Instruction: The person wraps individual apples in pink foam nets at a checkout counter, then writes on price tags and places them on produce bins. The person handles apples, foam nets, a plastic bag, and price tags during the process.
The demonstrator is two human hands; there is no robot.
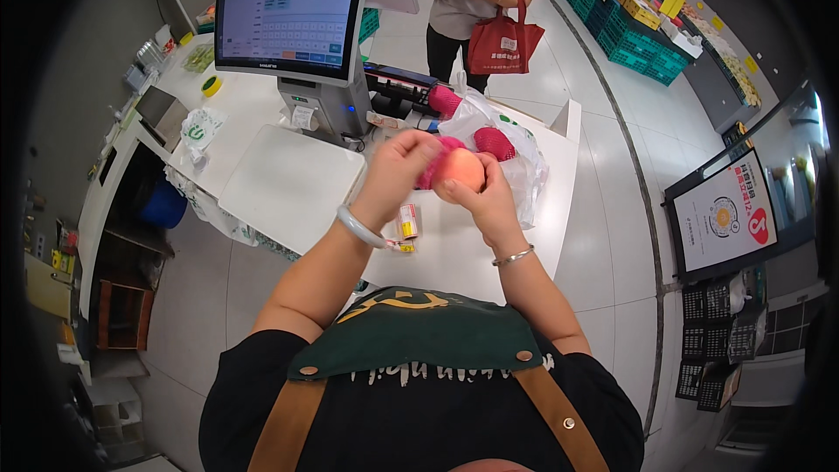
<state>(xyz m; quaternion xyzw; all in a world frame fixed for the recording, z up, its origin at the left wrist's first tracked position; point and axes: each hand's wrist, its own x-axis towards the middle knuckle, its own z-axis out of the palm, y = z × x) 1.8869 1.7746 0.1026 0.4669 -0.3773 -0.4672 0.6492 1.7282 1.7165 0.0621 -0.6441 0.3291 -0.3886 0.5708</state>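
A round orange-pink fruit, perhaps a peach, is held in my right hand, thumb on its near side. My left hand pinches a pink foam net sleeve at the fruit's left side; the sleeve covers only that side. Just beyond my right hand, a white plastic bag lies on the white counter, with a pink-netted fruit at its opening. Another pink-netted piece is at the bag's far edge. A small roll of labels sits below my hands.
A flat white scale plate lies to the left, by a point-of-sale screen and its printer. Yellow tape and a crumpled plastic bag are farther left. Across the counter stands a person with a phone and a red bag.
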